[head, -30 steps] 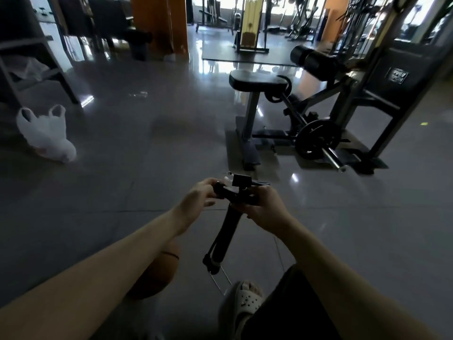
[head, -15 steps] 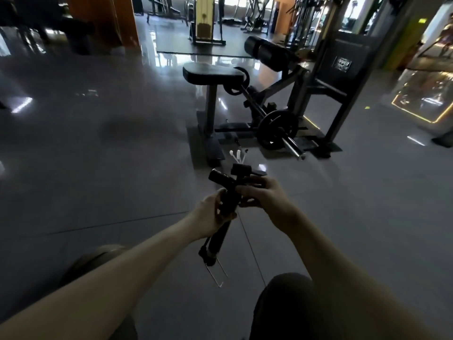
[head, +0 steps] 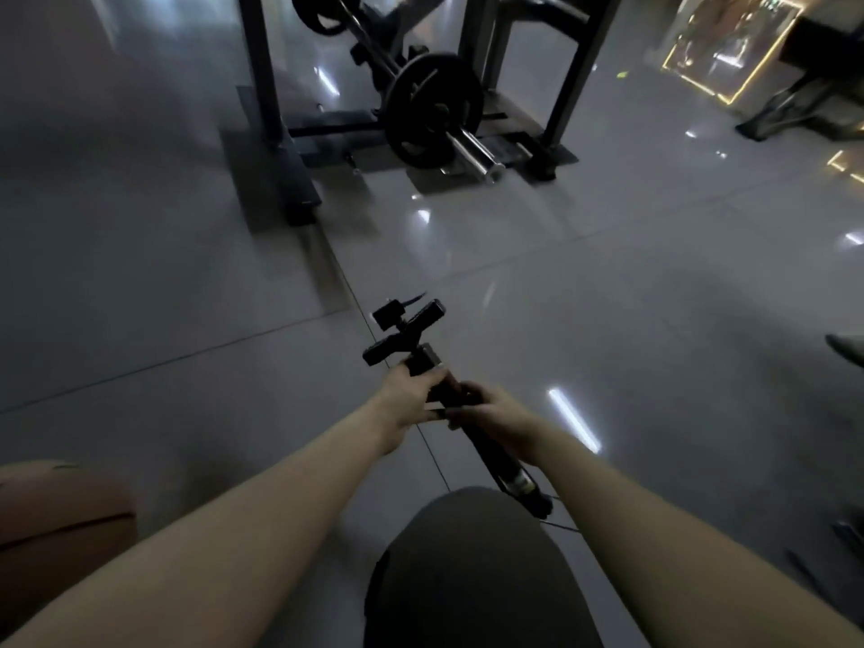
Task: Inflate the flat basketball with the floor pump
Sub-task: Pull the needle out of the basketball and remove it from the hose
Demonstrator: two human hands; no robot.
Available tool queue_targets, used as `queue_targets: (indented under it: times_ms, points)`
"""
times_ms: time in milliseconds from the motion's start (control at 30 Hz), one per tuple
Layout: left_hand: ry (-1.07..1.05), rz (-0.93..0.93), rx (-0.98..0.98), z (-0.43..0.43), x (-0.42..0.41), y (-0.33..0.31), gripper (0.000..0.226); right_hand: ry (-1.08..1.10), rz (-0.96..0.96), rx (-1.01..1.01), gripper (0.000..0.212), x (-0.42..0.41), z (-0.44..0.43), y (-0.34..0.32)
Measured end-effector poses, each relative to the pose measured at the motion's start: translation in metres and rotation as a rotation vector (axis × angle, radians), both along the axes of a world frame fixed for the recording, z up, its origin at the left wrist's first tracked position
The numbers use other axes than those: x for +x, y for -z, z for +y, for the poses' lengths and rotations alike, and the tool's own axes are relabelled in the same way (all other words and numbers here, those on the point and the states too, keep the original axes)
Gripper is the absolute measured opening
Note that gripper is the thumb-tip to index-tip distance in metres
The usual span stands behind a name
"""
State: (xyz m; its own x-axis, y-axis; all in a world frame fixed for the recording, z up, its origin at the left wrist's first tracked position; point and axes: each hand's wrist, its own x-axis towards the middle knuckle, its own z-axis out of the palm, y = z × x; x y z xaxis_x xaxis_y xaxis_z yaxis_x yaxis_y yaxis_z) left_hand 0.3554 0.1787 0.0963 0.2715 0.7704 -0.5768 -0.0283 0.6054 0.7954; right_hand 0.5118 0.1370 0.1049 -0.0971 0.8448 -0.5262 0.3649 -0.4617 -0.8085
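Head view: both hands hold the floor pump (head: pixel 472 427) tilted above the floor (head: pixel 608 297). The left hand (head: pixel 406 396) has its fingers clamped on the barrel just below the handle, the right hand (head: pixel 498 419) lower down. The basketball (head: pixel 56 521) lies well left of the pump.

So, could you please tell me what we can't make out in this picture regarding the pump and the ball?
Head view only:
- Basketball: cut off by the left edge; valve and how flat it is not visible.
- Pump barrel middle: covered by the left hand and right hand.
- Pump base: partly behind the knee; its foot is unclear.
- Hose and needle: too dark and thin to trace.
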Motion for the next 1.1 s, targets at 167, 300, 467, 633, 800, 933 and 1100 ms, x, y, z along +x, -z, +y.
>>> queue_targets:
  times_ms: [167, 300, 467, 633, 800, 933, 1100]
  points:
    - [0.232, 0.163, -0.156, -0.016, 0.006, 0.049, 0.038, -0.121, -0.317, -0.036, 0.023, 0.009, -0.012, 0.075]
    - [0.458, 0.778, 0.243, -0.010, -0.057, 0.077, 0.039, -0.146, -0.407, -0.111, 0.025, 0.000, -0.010, 0.128]
    - [0.682, 1.142, 0.331, -0.023, -0.146, 0.105, 0.058, -0.171, -0.494, -0.148, 0.025, -0.036, -0.003, 0.171]
    - [0.801, 1.176, 0.222, -0.048, -0.135, 0.153, 0.079, -0.186, -0.546, -0.203, 0.030, -0.042, 0.004, 0.199]
    - [0.858, 1.316, -0.004, -0.067, -0.150, 0.201, 0.125, -0.272, -0.637, -0.210, 0.033, -0.034, 0.004, 0.227]
    - [0.887, 1.329, 0.035, -0.089, -0.164, 0.229, 0.127, -0.342, -0.722, -0.230, 0.032, -0.028, -0.003, 0.245]
    - [0.870, 1.304, 0.074, -0.094, -0.168, 0.232, 0.121, -0.396, -0.763, -0.205, 0.028, -0.024, -0.002, 0.247]
